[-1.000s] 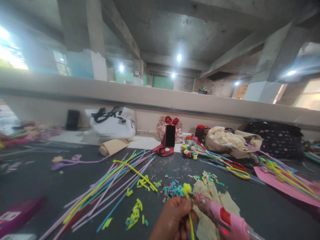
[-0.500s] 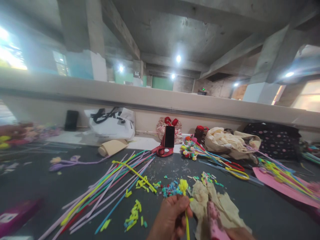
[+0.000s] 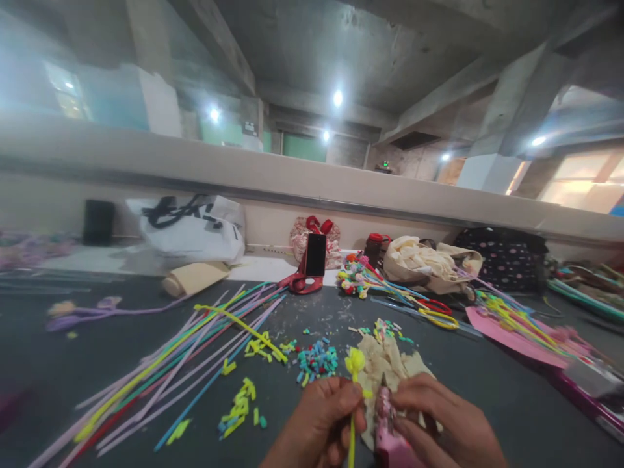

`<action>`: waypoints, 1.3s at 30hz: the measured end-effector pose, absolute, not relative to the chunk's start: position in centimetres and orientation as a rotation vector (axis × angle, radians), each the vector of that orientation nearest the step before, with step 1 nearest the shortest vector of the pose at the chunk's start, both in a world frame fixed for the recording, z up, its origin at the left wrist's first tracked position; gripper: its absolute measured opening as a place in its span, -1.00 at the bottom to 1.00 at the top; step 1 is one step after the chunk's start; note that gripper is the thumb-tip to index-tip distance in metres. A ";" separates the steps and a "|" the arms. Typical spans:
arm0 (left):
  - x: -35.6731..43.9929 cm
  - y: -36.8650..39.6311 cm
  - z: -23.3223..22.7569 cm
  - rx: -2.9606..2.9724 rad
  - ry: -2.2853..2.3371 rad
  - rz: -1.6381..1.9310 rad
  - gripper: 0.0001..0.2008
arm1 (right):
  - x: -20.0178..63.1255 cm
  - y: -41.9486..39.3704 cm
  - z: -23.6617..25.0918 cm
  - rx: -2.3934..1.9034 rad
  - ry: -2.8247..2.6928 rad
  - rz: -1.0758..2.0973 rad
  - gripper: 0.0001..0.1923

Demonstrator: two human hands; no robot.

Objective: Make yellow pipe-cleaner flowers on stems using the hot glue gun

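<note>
Your left hand (image 3: 319,422) had its grip clamped on a fuzzy yellow pipe-cleaner stem (image 3: 354,390). Your right hand (image 3: 448,426) gripped a pink glue gun (image 3: 387,429), nozzle just beside the stem, above crumpled beige cloth (image 3: 385,354) on the dark worktop (image 3: 487,390).

One phone (image 3: 315,254), one red scissors (image 3: 298,283), one pink glue gun (image 3: 387,434), two hands; loose stems too many to count.

Craft workshop — pipe cleaners (image 3: 195,344), concrete beams (image 3: 458,78)
</note>
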State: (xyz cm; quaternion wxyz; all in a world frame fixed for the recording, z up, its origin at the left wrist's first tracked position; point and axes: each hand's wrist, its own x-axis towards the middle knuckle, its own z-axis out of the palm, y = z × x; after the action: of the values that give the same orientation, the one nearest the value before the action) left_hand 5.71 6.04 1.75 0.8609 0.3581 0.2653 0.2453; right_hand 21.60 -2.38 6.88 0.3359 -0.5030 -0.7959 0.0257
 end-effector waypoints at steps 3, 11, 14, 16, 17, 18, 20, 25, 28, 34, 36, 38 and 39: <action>5.6 6.0 1.9 0.777 0.509 0.487 -0.57 | 20.3 -1.1 7.7 -1.194 -2.083 0.119 -0.88; 5.3 5.8 2.9 0.786 0.507 0.394 -0.61 | 20.0 -0.5 7.3 -1.227 -2.126 0.122 -0.90; 5.1 5.7 3.0 0.859 0.556 0.320 -0.61 | 20.7 -0.5 8.2 -1.262 -2.128 0.147 -0.90; 4.9 5.6 2.9 0.927 0.586 0.278 -0.67 | 21.3 -0.4 9.2 -1.289 -2.146 0.196 -0.90; 4.9 5.6 2.9 0.948 0.601 0.263 -0.71 | 21.6 -0.3 9.7 -1.297 -2.160 0.226 -0.90; 4.9 5.5 2.9 0.957 0.617 0.254 -0.76 | 21.9 -0.2 10.2 -1.302 -2.181 0.261 -0.90; 5.0 5.3 3.0 0.968 0.650 0.258 -0.82 | 22.2 0.2 11.0 -1.296 -2.222 0.341 -0.89; 5.2 5.1 2.8 1.030 0.684 0.295 -0.81 | 22.2 1.2 11.7 -1.289 -2.293 0.532 -0.89; 5.2 5.2 2.7 1.033 0.661 0.274 -0.82 | 22.1 1.8 11.3 -1.278 -2.350 0.560 -0.88; 5.1 5.2 2.8 1.068 0.658 0.275 -0.82 | 22.4 2.5 10.8 -1.283 -2.429 0.607 -0.89; 5.1 5.2 2.7 1.082 0.652 0.281 -0.82 | 22.4 2.6 10.7 -1.293 -2.439 0.599 -0.90; 5.1 5.2 2.6 1.085 0.640 0.281 -0.82 | 22.3 2.7 10.7 -1.301 -2.444 0.588 -0.91; 5.1 5.2 2.5 1.084 0.635 0.279 -0.82 | 22.3 2.7 10.6 -1.302 -2.445 0.586 -0.91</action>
State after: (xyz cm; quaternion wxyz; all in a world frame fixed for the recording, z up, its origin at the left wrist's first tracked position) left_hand 5.10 5.17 2.51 0.7999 0.5055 0.2961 0.1299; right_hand 22.27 2.74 10.61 0.1546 -0.4543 -0.8532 0.2046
